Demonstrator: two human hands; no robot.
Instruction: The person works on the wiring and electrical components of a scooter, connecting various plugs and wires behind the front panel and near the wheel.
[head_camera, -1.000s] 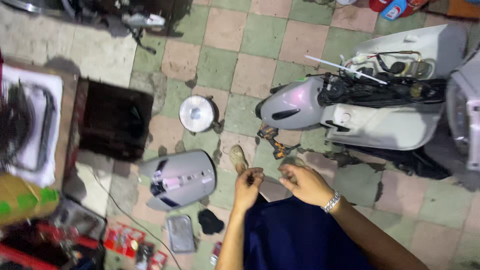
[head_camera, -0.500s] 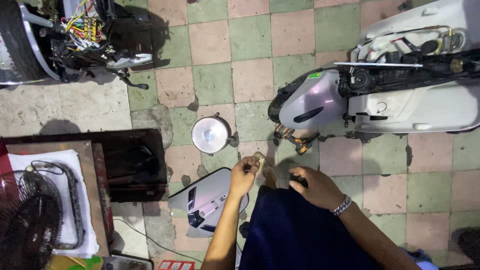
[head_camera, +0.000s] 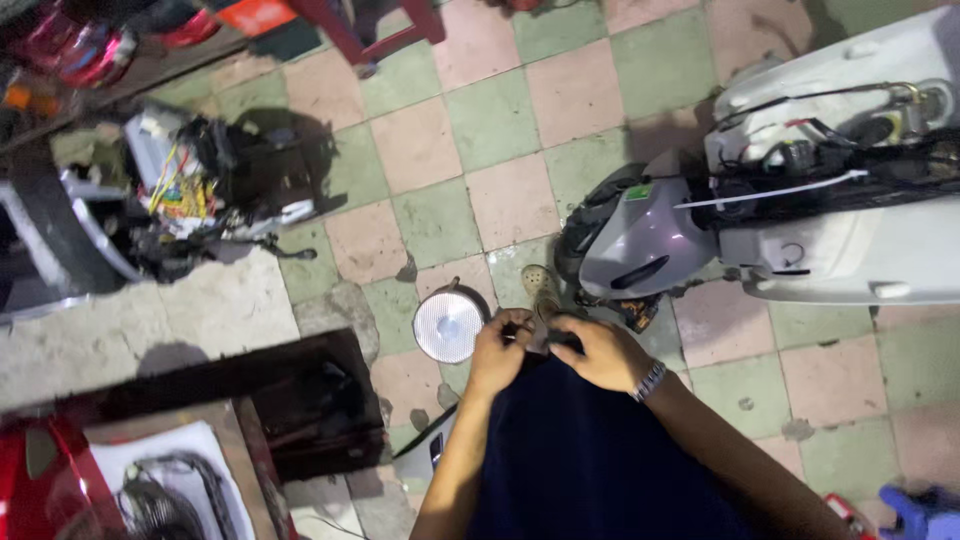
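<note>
Pink-and-green checkered floor tiles (head_camera: 500, 120), white and lilac-grey scooter (head_camera: 830, 240) at right, silver round headlamp (head_camera: 448, 325) at centre, navy trousers (head_camera: 600, 460) at bottom, red stool legs (head_camera: 370, 30) at top.

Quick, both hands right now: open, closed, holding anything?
Left hand: closed, fingers pinched on a small dark part held between both hands.
Right hand: closed on the same small dark part.
</note>
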